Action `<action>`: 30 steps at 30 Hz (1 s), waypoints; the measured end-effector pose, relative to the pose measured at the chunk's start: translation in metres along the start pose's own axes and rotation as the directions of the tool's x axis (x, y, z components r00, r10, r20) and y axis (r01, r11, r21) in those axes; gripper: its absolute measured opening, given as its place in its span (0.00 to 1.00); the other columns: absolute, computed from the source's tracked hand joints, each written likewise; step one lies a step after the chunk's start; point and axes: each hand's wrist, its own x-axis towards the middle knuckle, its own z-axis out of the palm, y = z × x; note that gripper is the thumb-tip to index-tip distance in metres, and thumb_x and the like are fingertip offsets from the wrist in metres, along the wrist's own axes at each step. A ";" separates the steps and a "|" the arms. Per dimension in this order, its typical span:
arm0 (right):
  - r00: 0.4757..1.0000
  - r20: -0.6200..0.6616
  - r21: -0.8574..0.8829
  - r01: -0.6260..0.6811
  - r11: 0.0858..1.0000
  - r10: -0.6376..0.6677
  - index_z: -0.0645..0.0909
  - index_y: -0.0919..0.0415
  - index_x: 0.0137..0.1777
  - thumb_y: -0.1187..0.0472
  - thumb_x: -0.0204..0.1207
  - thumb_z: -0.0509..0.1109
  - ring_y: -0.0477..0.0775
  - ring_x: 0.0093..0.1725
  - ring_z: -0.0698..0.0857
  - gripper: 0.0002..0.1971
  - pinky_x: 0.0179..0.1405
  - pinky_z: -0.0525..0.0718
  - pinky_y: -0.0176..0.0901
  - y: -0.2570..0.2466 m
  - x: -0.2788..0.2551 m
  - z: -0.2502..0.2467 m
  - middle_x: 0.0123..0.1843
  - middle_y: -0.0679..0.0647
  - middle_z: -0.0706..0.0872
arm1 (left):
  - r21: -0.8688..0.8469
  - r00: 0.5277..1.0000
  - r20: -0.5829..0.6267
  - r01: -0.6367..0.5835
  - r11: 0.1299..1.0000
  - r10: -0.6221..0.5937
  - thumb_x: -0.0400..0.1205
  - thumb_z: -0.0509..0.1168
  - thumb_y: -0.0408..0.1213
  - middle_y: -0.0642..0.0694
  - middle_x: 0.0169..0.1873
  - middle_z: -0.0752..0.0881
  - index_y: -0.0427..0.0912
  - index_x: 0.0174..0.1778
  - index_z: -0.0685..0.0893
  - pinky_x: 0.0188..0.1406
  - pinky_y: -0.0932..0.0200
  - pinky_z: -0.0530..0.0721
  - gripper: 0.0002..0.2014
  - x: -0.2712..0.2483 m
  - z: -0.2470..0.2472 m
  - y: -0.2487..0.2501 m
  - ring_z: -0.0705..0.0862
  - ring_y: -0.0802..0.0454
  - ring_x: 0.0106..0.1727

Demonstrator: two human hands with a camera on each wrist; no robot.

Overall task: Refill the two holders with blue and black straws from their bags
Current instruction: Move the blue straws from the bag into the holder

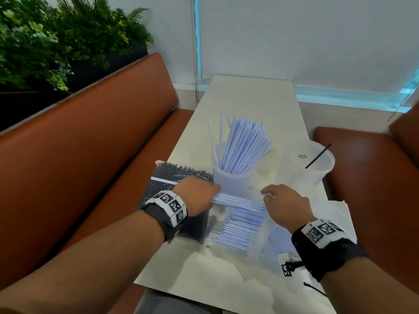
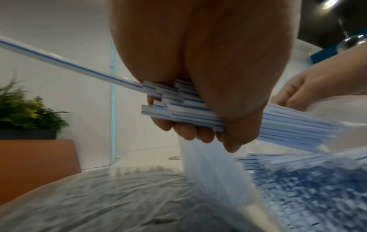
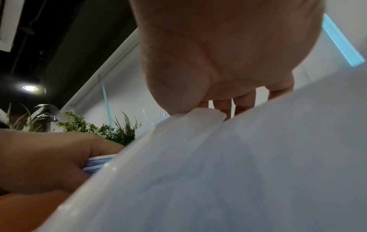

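Observation:
My left hand (image 1: 199, 196) grips a bundle of blue-striped straws (image 1: 238, 198) at its left end; in the left wrist view the fingers (image 2: 190, 131) curl round the bundle (image 2: 178, 102). My right hand (image 1: 283, 205) pinches the edge of the clear bag (image 1: 267, 225) that holds more blue straws (image 1: 235, 227); the wrist view shows thumb and fingers (image 3: 242, 102) on the plastic (image 3: 218, 164). One clear holder (image 1: 229, 177) stands behind, full of blue straws. The second holder (image 1: 306, 164) at right holds one black straw (image 1: 317, 156). The bag of black straws (image 1: 179, 177) lies under my left wrist.
The narrow white table (image 1: 249, 96) runs away from me between two orange benches (image 1: 102, 137), (image 1: 374, 177). Plants (image 1: 56, 41) stand behind the left bench. A white sheet with a printed marker (image 1: 286, 269) lies at the table's near right.

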 end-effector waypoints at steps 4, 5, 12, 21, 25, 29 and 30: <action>1.000 0.010 0.043 -0.020 0.999 0.020 0.81 0.36 0.64 0.50 0.86 0.55 0.51 0.62 0.82 0.16 0.62 0.69 0.53 0.004 -0.001 0.002 0.63 0.42 0.81 | -0.024 0.998 0.023 0.060 0.998 -0.059 0.83 0.62 0.46 0.52 0.47 0.86 0.53 0.54 0.75 0.47 0.51 0.79 0.06 -0.013 0.005 -0.030 0.86 0.47 0.47; 1.000 0.014 0.034 -0.020 0.999 0.019 0.82 0.37 0.62 0.49 0.86 0.55 0.52 0.60 0.83 0.15 0.60 0.69 0.53 0.004 -0.002 0.003 0.60 0.42 0.82 | -0.034 0.997 0.029 0.077 0.996 -0.076 0.83 0.62 0.46 0.53 0.47 0.85 0.54 0.53 0.75 0.46 0.52 0.75 0.05 -0.015 0.007 -0.038 0.85 0.48 0.48; 0.958 -0.283 0.591 0.136 0.795 0.046 0.85 0.50 0.61 0.34 0.84 0.47 0.49 0.59 0.80 0.30 0.69 0.73 0.50 -0.007 -0.002 -0.002 0.58 0.47 0.85 | -0.129 0.984 -0.077 0.148 0.981 -0.159 0.82 0.65 0.46 0.53 0.48 0.86 0.53 0.55 0.78 0.43 0.56 0.74 0.08 -0.023 0.005 -0.063 0.84 0.50 0.47; 0.942 -0.299 0.879 0.210 0.428 0.152 0.90 0.65 0.50 0.57 0.89 0.59 0.54 0.52 0.89 0.19 0.63 0.84 0.50 -0.022 -0.002 -0.027 0.47 0.55 0.93 | -0.171 0.969 -0.229 0.057 0.984 -0.096 0.83 0.63 0.43 0.47 0.51 0.86 0.47 0.61 0.78 0.44 0.49 0.84 0.11 0.003 -0.012 -0.014 0.86 0.43 0.49; 0.977 -0.212 0.838 0.178 0.516 0.008 0.93 0.62 0.44 0.56 0.89 0.60 0.51 0.47 0.90 0.21 0.51 0.83 0.44 -0.028 -0.007 -0.025 0.44 0.55 0.94 | -0.151 0.956 -0.294 -0.037 0.988 -0.009 0.81 0.65 0.41 0.47 0.47 0.85 0.46 0.61 0.77 0.35 0.51 0.81 0.13 0.011 -0.024 0.012 0.85 0.43 0.44; 0.982 -0.186 0.894 0.163 0.417 0.015 0.93 0.58 0.48 0.46 0.89 0.57 0.49 0.53 0.91 0.25 0.52 0.83 0.41 -0.031 -0.006 -0.031 0.48 0.54 0.94 | -0.182 0.957 -0.290 -0.022 0.983 -0.033 0.83 0.64 0.44 0.48 0.47 0.85 0.47 0.63 0.77 0.39 0.49 0.85 0.14 0.011 -0.034 0.023 0.85 0.44 0.43; 0.987 -0.157 0.926 0.141 0.351 0.018 0.93 0.58 0.49 0.43 0.89 0.55 0.51 0.55 0.91 0.27 0.55 0.84 0.45 -0.032 -0.004 -0.034 0.49 0.54 0.94 | -0.208 0.951 -0.303 -0.014 0.978 -0.051 0.83 0.64 0.43 0.49 0.46 0.84 0.48 0.61 0.78 0.39 0.50 0.85 0.12 0.009 -0.037 0.021 0.84 0.44 0.43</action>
